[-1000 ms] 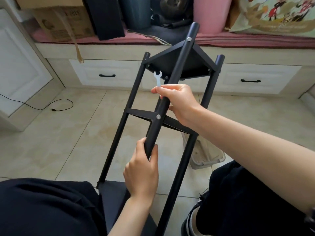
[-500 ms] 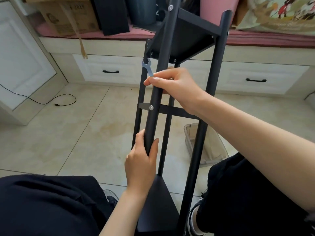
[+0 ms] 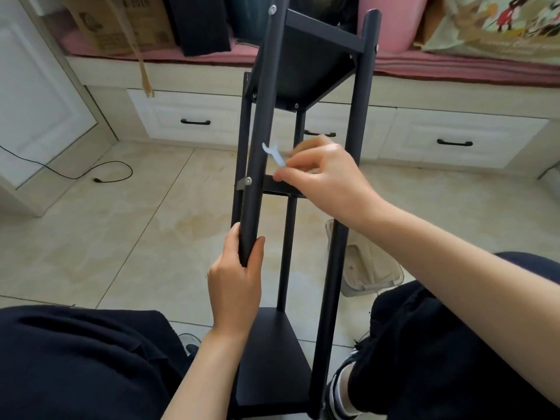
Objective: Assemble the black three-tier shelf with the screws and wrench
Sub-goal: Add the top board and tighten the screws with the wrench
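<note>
The black three-tier shelf [image 3: 348,183] stands upright between my knees, its poles joined to three triangular tiers. My left hand [image 3: 236,286] grips the lower end of the near left pole [image 3: 260,131]. A silver screw [image 3: 248,180] shows on that pole at the middle tier. My right hand [image 3: 321,180] is off the pole and pinches a small flat silver wrench [image 3: 274,153] just to the right of it, above that screw. The wrench's open jaw points up and left.
A clear plastic container [image 3: 372,274] lies on the tiled floor behind the shelf. White drawers [image 3: 194,119] under a pink-cushioned bench run along the back. A black cable [image 3: 100,177] lies on the floor at left. My legs flank the shelf.
The shelf has been tipped up from slanted to upright and pulled closer. My right hand has let go of the pole and now holds only the wrench, lower and nearer the middle-tier screw.
</note>
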Tool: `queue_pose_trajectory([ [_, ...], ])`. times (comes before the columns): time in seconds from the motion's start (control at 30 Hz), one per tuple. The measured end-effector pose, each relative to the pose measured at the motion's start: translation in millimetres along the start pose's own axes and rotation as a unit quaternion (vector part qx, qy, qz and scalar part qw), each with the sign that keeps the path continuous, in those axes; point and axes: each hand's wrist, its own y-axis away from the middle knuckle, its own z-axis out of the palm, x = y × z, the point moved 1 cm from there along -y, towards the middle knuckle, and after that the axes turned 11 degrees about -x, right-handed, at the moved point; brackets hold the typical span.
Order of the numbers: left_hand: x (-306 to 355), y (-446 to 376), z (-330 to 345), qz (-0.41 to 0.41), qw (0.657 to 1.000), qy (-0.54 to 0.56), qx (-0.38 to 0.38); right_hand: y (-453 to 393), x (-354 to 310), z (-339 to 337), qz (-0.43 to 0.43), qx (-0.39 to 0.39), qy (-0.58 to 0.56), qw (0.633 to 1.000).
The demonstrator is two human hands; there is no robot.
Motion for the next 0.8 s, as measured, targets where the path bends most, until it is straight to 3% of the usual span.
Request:
queue_pose_trajectory([
  [0.17,0.8,2.3,2.3,-0.008,1.0,0.013,0.008,31.1,11.2,12.0,-0.048,0.058,0.054,0.996],
  [0.37,-1.2,2.3,3.0,-0.011,1.0,0.025,0.009,38.8,33.9,35.7,0.042,-0.049,0.113,0.992],
  [0.8,-2.5,1.9,1.5,-0.004,0.999,0.046,0.022,10.5,33.2,59.1,0.095,-0.073,0.039,0.992],
])
